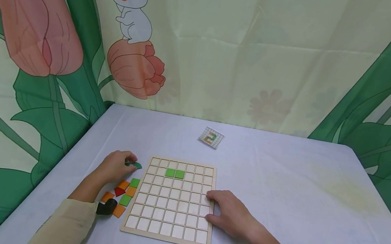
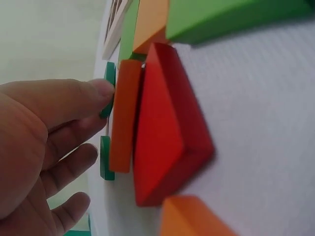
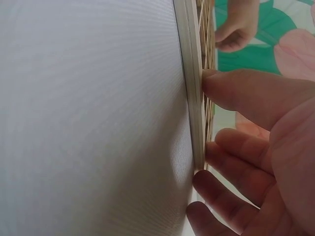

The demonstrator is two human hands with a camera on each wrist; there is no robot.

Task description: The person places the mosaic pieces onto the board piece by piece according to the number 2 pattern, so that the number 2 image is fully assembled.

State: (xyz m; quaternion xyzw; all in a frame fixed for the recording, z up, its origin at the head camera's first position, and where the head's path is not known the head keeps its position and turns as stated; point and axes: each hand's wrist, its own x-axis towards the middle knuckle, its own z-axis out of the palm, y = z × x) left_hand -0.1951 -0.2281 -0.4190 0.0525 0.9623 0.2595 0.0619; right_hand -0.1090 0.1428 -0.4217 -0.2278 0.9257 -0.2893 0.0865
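A wooden grid board (image 1: 211,233) lies on the white-covered table, with two light green square tiles (image 1: 175,173) side by side in its second row from the far edge. Off the board's far left corner, my left hand (image 1: 117,166) pinches a dark green tile (image 2: 109,88) between thumb and index finger. Another dark green tile (image 2: 106,160) sits just below those fingers in the left wrist view. My right hand (image 1: 231,212) rests at the board's right edge, fingers spread, with the thumb (image 3: 231,91) and fingertips touching the frame.
Left of the board are a red tile (image 1: 119,192), several orange tiles (image 1: 119,210) and light green tiles (image 1: 125,200), close to my left wrist. A small card (image 1: 211,137) with a coloured grid pattern lies beyond the board. A printed curtain (image 1: 215,61) hangs behind the table.
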